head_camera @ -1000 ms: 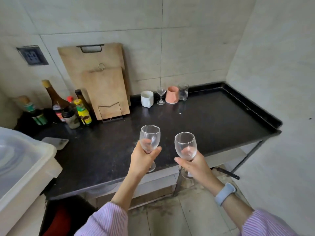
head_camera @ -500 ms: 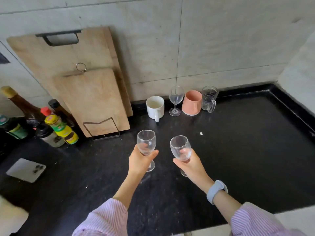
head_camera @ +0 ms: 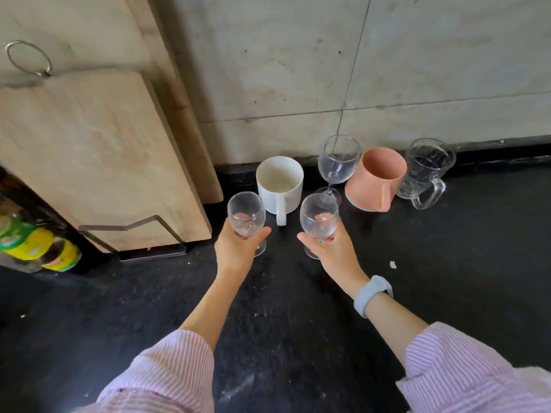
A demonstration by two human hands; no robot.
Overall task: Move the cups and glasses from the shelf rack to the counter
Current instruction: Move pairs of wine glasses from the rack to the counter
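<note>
My left hand grips a clear wine glass by the bowl, just left of a white mug. My right hand grips a second wine glass in front of a third wine glass that stands on the black counter. A pink cup and a clear glass mug stand to the right, all in a row along the tiled wall. Both held glasses are upright, low over the counter; I cannot tell whether their feet touch it.
Two wooden cutting boards lean on the wall at left in a metal holder. Bottles with yellow and green labels stand at the far left. A small white crumb lies on the counter to the right.
Both hands have carried their wine glasses forward over the counter toward the row of cups at the wall. The view has closed in on the back of the counter.
</note>
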